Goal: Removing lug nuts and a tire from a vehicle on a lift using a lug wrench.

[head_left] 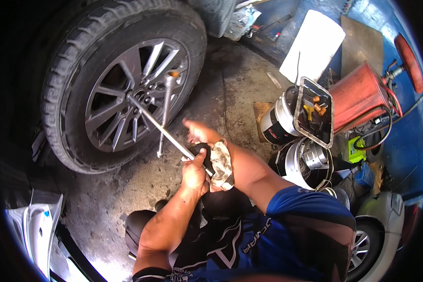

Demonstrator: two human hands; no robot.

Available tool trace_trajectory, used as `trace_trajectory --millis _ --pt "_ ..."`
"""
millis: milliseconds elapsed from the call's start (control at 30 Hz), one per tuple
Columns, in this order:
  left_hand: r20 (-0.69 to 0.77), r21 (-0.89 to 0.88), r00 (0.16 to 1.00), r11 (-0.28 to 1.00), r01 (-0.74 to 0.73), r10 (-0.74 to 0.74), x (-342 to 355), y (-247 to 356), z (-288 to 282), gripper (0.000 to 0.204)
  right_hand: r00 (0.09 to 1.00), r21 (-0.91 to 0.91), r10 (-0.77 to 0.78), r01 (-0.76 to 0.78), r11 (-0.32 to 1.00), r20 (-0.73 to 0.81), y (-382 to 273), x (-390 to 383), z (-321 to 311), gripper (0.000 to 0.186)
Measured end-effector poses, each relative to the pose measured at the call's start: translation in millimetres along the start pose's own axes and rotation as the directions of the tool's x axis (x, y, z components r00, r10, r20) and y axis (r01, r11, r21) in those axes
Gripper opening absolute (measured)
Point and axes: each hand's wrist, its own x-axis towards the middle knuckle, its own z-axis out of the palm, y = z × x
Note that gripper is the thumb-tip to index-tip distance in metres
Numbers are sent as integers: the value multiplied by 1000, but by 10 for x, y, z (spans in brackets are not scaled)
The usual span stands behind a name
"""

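Note:
A steel cross lug wrench reaches from a lug nut on the alloy-spoked wheel toward me, its crossbar standing roughly upright. My left hand grips the near end of the long bar, thumb over it, beside a black piece and a stained light rag. My right hand is just beyond the rag, right of the bar, fingers apart and pointing toward the tire. The right forearm passes alongside the rag, partly hidden by it.
At right stand white buckets, a tray of fittings, a red tank with hose and a white panel. A metal panel is at lower left. Another car's wheel shows at lower right.

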Motion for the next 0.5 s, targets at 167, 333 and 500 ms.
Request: trace_trajectory --millis 167,333,500 --pt "50 -52 998 998 35 -33 -12 23 -44 19 693 450 -566 374 811 446 457 -471 149 69" --pt "129 -69 987 992 101 -92 -82 77 2 26 879 317 -406 323 892 249 561 -150 206 74" --pt "250 -93 965 991 97 -72 -74 103 9 27 986 487 -60 -24 873 156 709 154 112 82"
